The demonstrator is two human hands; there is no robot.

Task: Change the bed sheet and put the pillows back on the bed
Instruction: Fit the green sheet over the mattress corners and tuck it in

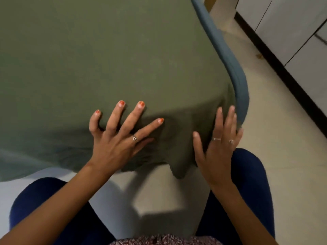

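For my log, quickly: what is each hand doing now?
Left hand: open, fingers spread on the green sheet.
Right hand: open, flat against the sheet's corner.

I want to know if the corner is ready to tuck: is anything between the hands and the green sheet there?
Nothing visible. The left hand lies flat with spread fingers on the green sheet at the corner, and the right hand presses straight-fingered against its side, next to the blue bed edge. A loose flap hangs below.

Left hand [115, 138] presses flat, fingers spread, on the green bed sheet [106, 59]; right hand [217, 144] touches its draped corner beside the blue bed frame [237, 82].
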